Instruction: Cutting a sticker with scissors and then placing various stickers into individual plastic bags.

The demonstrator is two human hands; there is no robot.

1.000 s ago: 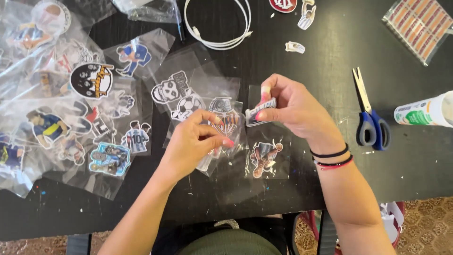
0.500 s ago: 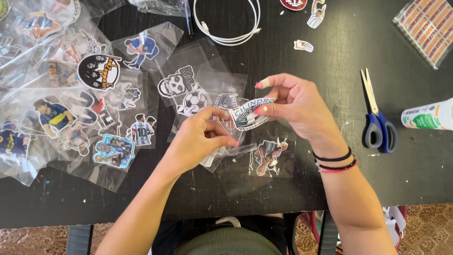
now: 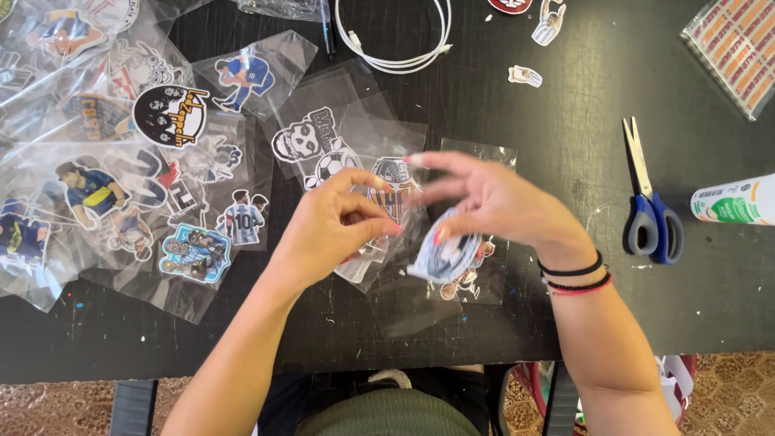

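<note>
At the near edge of the black table [image 3: 565,315], the person's lap and a green garment are cut off by the frame, and both forearms rise from there toward the middle. The left hand [image 3: 327,230] is seen with thumb and fingertips pressed together in a pinch on the edge of a clear plastic sleeve [image 3: 386,242]; exactly what lies between the fingertips is hidden by the fingers themselves. The right hand [image 3: 496,206] is held just beside it, fingers loosely spread and extended leftward, with a curled blue-and-white sticker [image 3: 444,257] gripped under the thumb and palm; its design is bent and cannot be made out. Black and red bands [image 3: 575,274] are worn on the right wrist. Beneath the hands, further stickers in sleeves are partly covered, one orange-and-dark crest [image 3: 393,194] showing between the two hands.

To the left, a spread of bagged stickers [image 3: 145,161] is laid out, overlapping and blurred by glare, and cut off at the left edge. To the right, blue-handled scissors [image 3: 646,210] are laid closed, well apart from the hands, and a white tube with green print [image 3: 731,200] is cut off by the right edge. Farther away, a coiled white cable [image 3: 400,36] is partly cut off by the top edge, and a striped packet [image 3: 731,48] is cropped at the corner.
</note>
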